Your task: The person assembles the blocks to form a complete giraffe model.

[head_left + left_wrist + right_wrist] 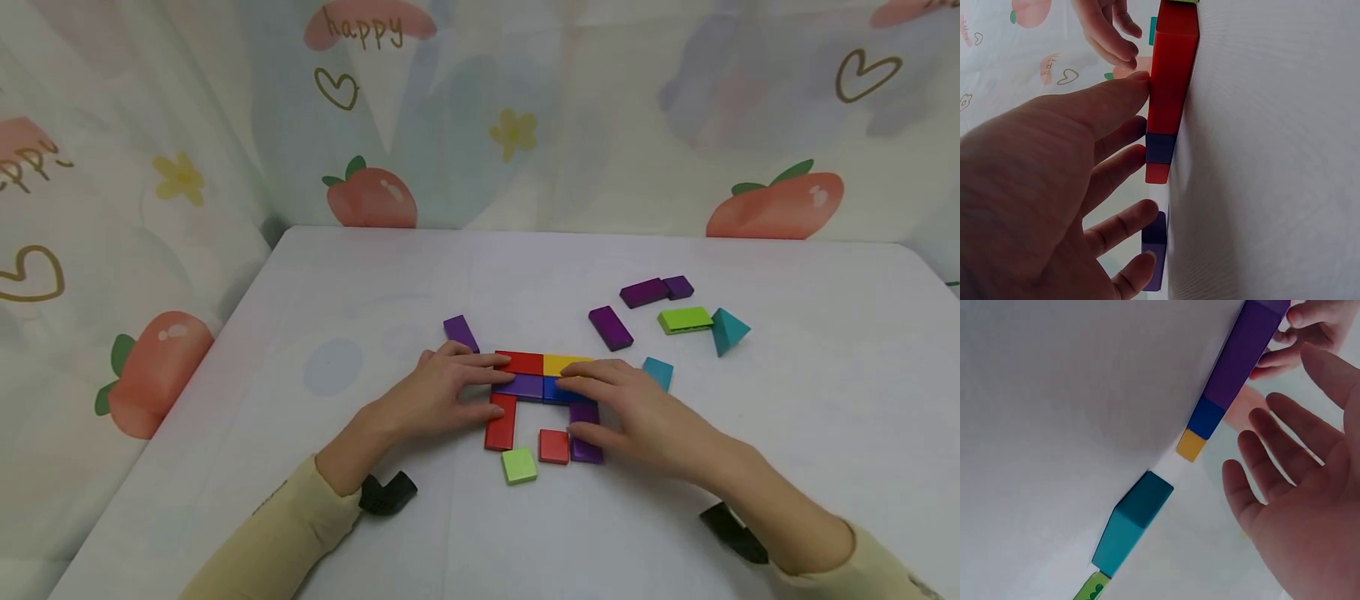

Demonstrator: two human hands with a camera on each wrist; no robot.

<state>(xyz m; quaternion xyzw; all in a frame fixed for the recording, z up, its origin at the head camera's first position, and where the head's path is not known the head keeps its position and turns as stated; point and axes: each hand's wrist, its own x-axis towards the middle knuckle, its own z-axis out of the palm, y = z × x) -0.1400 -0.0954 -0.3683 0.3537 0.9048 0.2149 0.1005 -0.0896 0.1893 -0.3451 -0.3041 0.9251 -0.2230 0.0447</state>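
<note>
Flat coloured blocks lie together mid-table in the head view. A red block (522,363) adjoins a yellow block (562,364); nearer me, a purple block (525,386) adjoins a blue block (553,392). Below them a second red block (500,432) and another purple block (587,451) form two legs. My left hand (438,392) touches the left side, its fingers extended at the red and purple blocks, thumb at the red leg. Loosely spread, my right hand (645,417) is over the right side, fingertips around the yellow and blue blocks, thumb by the purple leg.
A red square block (553,447) and a light green one (519,466) lie between and below the legs. Beyond my left hand is a purple block (461,332). Right of centre lie several purple blocks (611,327), a green block (685,320), a teal triangle (729,332) and a teal block (658,372).
</note>
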